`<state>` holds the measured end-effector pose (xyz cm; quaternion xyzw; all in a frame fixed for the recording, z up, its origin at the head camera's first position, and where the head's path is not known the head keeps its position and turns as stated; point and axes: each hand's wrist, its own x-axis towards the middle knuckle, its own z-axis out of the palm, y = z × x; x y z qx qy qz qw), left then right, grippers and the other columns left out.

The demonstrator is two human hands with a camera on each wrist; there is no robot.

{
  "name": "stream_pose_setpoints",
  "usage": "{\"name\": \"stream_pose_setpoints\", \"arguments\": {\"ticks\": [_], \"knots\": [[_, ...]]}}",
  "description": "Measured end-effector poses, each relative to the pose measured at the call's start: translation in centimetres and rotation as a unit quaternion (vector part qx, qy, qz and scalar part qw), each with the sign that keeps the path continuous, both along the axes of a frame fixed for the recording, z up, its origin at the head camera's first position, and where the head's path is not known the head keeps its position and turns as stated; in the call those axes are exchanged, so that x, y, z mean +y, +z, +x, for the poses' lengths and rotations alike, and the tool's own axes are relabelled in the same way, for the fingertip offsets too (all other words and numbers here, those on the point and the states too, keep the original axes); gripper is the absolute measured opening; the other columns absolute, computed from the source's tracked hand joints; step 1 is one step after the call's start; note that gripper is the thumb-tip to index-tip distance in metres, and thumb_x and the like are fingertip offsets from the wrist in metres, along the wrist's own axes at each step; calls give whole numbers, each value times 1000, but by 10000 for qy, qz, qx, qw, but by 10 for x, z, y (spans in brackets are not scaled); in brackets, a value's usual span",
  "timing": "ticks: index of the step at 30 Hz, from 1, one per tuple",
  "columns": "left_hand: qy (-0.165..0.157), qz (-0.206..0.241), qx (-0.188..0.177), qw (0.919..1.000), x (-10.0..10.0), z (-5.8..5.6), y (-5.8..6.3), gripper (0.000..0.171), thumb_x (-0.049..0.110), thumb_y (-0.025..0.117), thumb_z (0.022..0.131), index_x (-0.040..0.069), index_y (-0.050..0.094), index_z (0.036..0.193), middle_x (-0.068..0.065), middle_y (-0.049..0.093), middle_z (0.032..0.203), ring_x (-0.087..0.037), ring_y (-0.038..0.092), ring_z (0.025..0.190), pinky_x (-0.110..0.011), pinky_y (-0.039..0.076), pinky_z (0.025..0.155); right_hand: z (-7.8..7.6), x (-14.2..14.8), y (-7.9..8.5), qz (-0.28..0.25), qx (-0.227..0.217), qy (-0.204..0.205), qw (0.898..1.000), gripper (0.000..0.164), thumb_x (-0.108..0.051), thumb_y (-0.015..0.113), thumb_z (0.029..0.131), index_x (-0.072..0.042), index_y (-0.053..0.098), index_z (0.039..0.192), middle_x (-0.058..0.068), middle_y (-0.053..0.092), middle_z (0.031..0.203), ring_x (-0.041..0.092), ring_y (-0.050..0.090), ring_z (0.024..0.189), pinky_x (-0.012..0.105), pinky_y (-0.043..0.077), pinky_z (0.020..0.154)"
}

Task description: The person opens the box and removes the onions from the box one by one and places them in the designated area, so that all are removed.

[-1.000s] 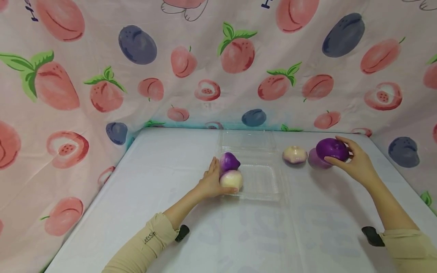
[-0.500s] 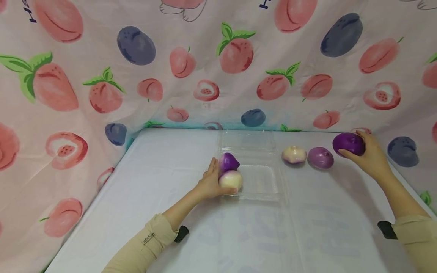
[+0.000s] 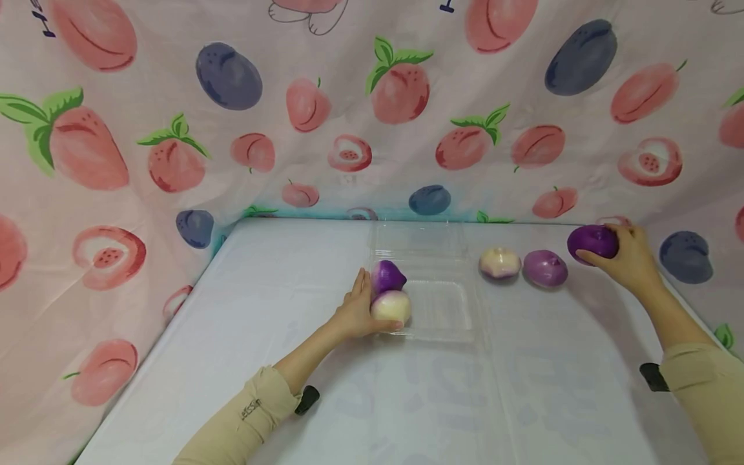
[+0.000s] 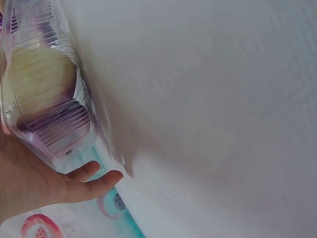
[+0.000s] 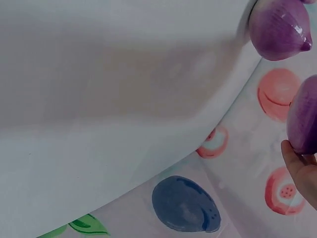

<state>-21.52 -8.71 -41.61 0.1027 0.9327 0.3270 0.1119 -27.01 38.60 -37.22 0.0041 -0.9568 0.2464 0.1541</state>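
My right hand grips a dark purple onion at the far right of the table, close over its surface. In the right wrist view this onion shows partly, fingertips at its underside. A lighter purple onion and a cream-white onion lie left of it. My left hand holds the left side of a clear plastic container, thumb over its front edge, fingers along the side. Inside sit a pointed purple onion and a white onion, also visible through the ribbed wall in the left wrist view.
The container's clear lid lies folded back behind it. A white cloth covers the table. A fruit-patterned curtain rises along the back and sides.
My right hand has carried the dark purple onion right, away from the lighter purple one, then nearly stopped. My left hand has stayed on the container.
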Motion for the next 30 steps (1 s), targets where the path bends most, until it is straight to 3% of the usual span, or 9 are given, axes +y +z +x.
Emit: {"name": "stream_pose_setpoints", "arguments": {"ticks": [23,30], "knots": [[12,-27,15,10000,0,1,1,123,53,76,70,1,0,151,-13,-7,159,-47,21,138,-69,28,100,-17,13,-24,146,-229,-239,9993,77,-36,60,90,23,31,129,48,34,126,60,32,118,67,27,99],[-11,-54,1,10000,0,0,1,123,53,76,70,1,0,151,-13,-7,159,-47,21,138,-69,29,100,-16,19,-33,41,-493,-268,9984,74,-33,60,90,25,32,126,51,36,119,62,36,112,66,30,97]]}}
